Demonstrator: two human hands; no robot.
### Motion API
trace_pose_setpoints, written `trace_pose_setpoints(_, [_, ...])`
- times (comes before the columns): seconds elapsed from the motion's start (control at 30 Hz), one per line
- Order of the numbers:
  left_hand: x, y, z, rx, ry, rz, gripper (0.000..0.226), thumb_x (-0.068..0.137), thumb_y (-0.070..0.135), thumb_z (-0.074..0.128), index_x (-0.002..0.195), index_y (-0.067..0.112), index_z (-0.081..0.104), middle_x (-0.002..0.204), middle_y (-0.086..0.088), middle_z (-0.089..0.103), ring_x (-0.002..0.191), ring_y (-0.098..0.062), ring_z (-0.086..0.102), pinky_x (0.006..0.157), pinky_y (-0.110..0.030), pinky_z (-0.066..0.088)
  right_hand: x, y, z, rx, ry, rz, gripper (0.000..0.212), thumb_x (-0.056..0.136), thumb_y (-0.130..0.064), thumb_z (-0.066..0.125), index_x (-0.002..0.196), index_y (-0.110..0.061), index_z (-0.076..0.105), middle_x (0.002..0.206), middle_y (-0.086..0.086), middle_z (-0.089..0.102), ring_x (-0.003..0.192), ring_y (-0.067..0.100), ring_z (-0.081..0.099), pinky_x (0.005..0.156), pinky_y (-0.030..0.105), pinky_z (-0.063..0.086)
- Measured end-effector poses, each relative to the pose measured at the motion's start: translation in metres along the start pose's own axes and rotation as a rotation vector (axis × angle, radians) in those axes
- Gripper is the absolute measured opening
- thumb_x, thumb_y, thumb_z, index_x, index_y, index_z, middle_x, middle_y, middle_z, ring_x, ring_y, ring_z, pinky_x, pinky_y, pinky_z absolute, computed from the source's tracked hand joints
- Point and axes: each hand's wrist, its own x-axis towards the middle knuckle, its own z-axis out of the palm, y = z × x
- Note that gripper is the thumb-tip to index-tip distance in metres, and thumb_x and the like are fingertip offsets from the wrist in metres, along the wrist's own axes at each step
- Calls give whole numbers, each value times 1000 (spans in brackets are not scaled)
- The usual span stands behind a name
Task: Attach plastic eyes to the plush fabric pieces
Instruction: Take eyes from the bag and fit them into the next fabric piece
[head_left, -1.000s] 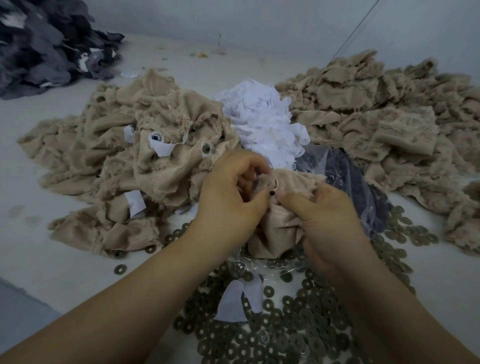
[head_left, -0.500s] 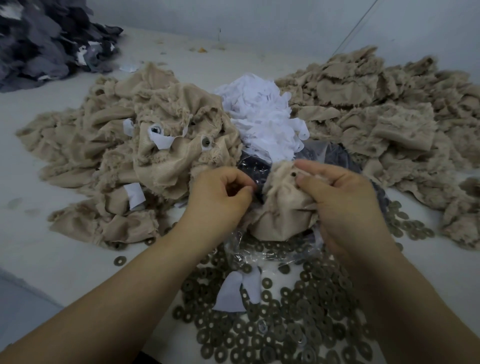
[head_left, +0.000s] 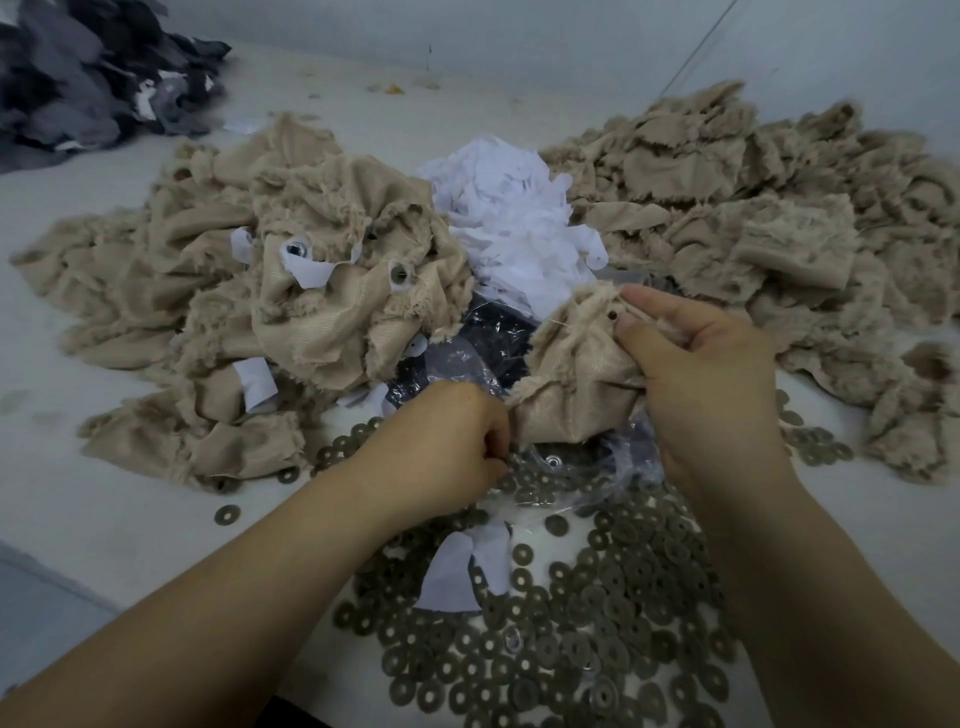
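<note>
From the head view, the right hand pinches a bunched beige plush fabric piece between thumb and forefinger, a small dark plastic eye stem poking through beside the thumb tip; the left hand, fingers curled, reaches among grey round washers by a crumpled clear plastic bag; whether it holds anything I cannot tell.

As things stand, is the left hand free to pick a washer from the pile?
Probably yes: the left hand hovers with curled fingers right at the washers, which lie loose and uncovered; only the clear bag overlaps the nearest few.
</note>
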Motion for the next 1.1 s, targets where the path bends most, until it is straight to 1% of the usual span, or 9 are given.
trace_pose_setpoints(0.17, [0,-3,-1,28,13,2,9,76,14,76,79,19,69,68,12,57,62,0,52,57,-23,49,1,-1,-4,-3,-9,-5,20,90,-18,72,93,-37,78,91,33,67,92,63,55,64,74,48])
trace_pose_setpoints(0.37, [-3,-3,-1,33,10,26,10,81,12,74,74,20,72,66,14,59,60,0,54,62,-23,52,3,-4,-8,22,-12,15,19,91,-17,71,95,-36,77,93,33,68,90,66,55,59,75,49])
trace_pose_setpoints(0.47, [-8,11,-3,-249,-26,107,11,79,15,80,71,20,74,65,11,65,59,0,58,55,-11,45,1,-4,-6,15,-37,4,21,92,-16,71,94,-36,76,91,30,69,91,65,55,59,74,49])
trace_pose_setpoints(0.57, [-13,24,2,-414,-220,171,3,81,20,79,78,20,78,68,8,69,55,-1,57,55,-18,50,1,-3,-5,9,-41,-4,21,91,-16,71,95,-36,76,92,33,67,90,66,54,59,75,47])
trace_pose_setpoints(0.63, [-15,29,9,-323,-274,190,3,83,24,78,85,24,79,64,17,64,56,5,55,58,-17,49,2,-2,-5,18,-38,-3,20,91,-16,72,99,-33,77,94,35,66,91,67,53,59,77,46])
trace_pose_setpoints(0.73, [-15,36,18,-49,-218,215,17,87,36,71,104,35,75,66,29,54,64,12,52,64,-16,43,2,-1,-3,6,-37,-10,18,88,-18,72,100,-31,78,91,32,68,91,66,54,59,75,48])
trace_pose_setpoints(0.83, [-12,43,22,84,-120,267,28,89,40,63,117,39,67,96,17,69,88,-4,62,76,-29,52,1,0,-1,-33,-38,-18,18,87,-21,73,95,-35,78,86,21,72,92,61,58,63,72,51])
trace_pose_setpoints(0.97, [-9,57,28,192,2,391,33,91,51,53,117,35,65,99,9,67,94,-15,62,68,-28,48,-1,1,0,-42,-48,6,20,90,-17,72,93,-36,77,84,19,73,90,61,59,60,73,50])
trace_pose_setpoints(1.1, [-9,65,44,329,-11,425,22,95,33,50,104,28,69,101,5,65,95,-17,62,71,-31,51,-2,1,1,-59,-69,30,18,90,-15,72,100,-30,77,83,14,76,92,59,61,63,71,53])
